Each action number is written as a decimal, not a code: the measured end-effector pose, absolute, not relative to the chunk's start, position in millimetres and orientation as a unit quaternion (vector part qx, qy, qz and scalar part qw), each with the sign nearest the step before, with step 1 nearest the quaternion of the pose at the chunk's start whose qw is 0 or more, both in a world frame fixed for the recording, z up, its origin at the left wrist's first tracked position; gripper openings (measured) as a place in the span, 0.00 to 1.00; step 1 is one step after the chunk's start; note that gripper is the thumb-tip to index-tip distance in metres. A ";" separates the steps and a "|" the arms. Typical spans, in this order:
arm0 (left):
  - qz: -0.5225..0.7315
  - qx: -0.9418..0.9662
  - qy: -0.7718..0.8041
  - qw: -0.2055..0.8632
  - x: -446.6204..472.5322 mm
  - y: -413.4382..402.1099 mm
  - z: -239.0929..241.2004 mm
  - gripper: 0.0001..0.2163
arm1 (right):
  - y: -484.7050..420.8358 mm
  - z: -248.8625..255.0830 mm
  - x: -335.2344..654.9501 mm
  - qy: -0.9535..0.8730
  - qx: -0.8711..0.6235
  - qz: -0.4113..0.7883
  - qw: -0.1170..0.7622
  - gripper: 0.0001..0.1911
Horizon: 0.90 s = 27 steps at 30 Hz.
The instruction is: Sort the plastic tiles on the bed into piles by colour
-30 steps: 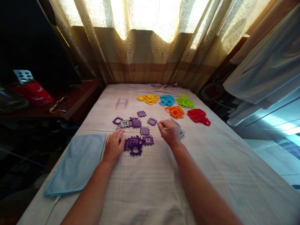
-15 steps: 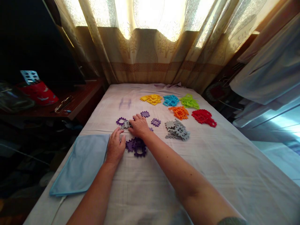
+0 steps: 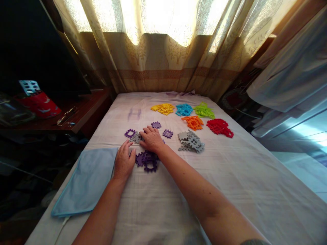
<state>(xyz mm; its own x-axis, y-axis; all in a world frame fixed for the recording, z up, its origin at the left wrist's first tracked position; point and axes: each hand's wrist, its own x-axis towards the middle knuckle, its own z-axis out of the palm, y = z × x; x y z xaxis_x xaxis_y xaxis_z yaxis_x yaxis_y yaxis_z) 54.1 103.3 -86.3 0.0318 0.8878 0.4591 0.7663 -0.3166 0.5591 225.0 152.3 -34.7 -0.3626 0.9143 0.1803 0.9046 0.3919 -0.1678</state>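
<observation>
Covering a grey piece (image 3: 135, 137) among purple pieces (image 3: 147, 160), my right hand (image 3: 152, 139) hides its grip; left hand (image 3: 124, 162) lies spread, flat, at their 9 o'clock.

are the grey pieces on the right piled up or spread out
Piled up: the grey pieces overlap in one heap on the bed sheet.

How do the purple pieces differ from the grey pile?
The purple pieces are scattered, several lying singly; the grey pile is heaped together. The left hand and right hand rest among the purple pieces; the grey pile lies untouched. Both are flat notched tiles on the sheet.
</observation>
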 end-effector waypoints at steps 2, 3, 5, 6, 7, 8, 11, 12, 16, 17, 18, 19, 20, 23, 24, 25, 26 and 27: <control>0.383 0.716 0.578 0.081 53.7 103.5 -86.5 0.16 | 152.7 -34.9 224.6 -0.826 -0.552 0.023 0.110 0.22; 0.382 0.716 0.578 0.081 53.5 103.5 -86.6 0.16 | 152.3 -35.3 224.9 -0.828 -0.549 0.025 0.107 0.22; 0.381 0.717 0.578 0.080 53.5 103.4 -86.8 0.16 | 150.8 -36.9 226.1 -0.833 -0.542 0.029 0.105 0.25; 0.382 0.717 0.578 0.078 53.6 103.4 -86.9 0.15 | 149.8 -37.9 226.9 -0.835 -0.540 0.031 0.105 0.27; 0.382 0.717 0.578 0.076 53.6 103.4 -87.1 0.15 | 148.8 -38.8 227.7 -0.836 -0.537 0.032 0.105 0.28; 0.382 0.717 0.578 0.074 53.7 103.5 -87.3 0.15 | 148.0 -39.4 228.5 -0.837 -0.535 0.032 0.107 0.27; 0.379 0.717 0.580 0.070 53.6 103.8 -87.3 0.15 | 145.7 -37.6 231.0 -0.836 -0.531 0.029 0.138 0.16; 0.377 0.718 0.581 0.070 53.4 104.0 -87.1 0.16 | 144.5 -35.7 232.7 -0.830 -0.535 0.031 0.158 0.14; 0.372 0.723 0.578 0.072 52.2 104.4 -86.0 0.16 | 133.3 -24.9 254.6 -0.734 -0.632 0.076 0.238 0.13; 0.371 0.724 0.577 0.072 51.9 104.5 -85.8 0.16 | 128.8 -22.5 264.9 -0.698 -0.666 0.086 0.250 0.14; 0.371 0.725 0.576 0.073 51.7 104.6 -85.6 0.16 | 123.9 -20.6 276.7 -0.665 -0.695 0.089 0.259 0.15; 0.370 0.726 0.576 0.072 51.6 104.7 -85.5 0.16 | 118.9 -19.2 289.5 -0.639 -0.717 0.085 0.266 0.17; 0.370 0.726 0.575 0.072 51.5 104.9 -85.4 0.16 | 113.9 -18.3 302.5 -0.621 -0.732 0.073 0.270 0.18; 0.367 0.728 0.575 0.067 51.6 105.6 -84.9 0.17 | 102.0 -18.4 335.5 -0.599 -0.758 0.036 0.256 0.16; 0.365 0.730 0.575 0.066 51.5 105.8 -84.8 0.17 | 99.4 -18.9 342.8 -0.600 -0.761 0.028 0.244 0.15; 0.363 0.731 0.575 0.064 51.2 105.9 -84.8 0.17 | 97.5 -19.7 348.0 -0.604 -0.763 0.021 0.231 0.13; 0.362 0.731 0.575 0.062 50.9 106.0 -85.0 0.17 | 96.3 -20.4 351.5 -0.610 -0.761 0.014 0.219 0.13; 0.361 0.731 0.576 0.060 50.4 105.9 -85.4 0.17 | 95.6 -21.2 353.6 -0.618 -0.758 0.007 0.208 0.12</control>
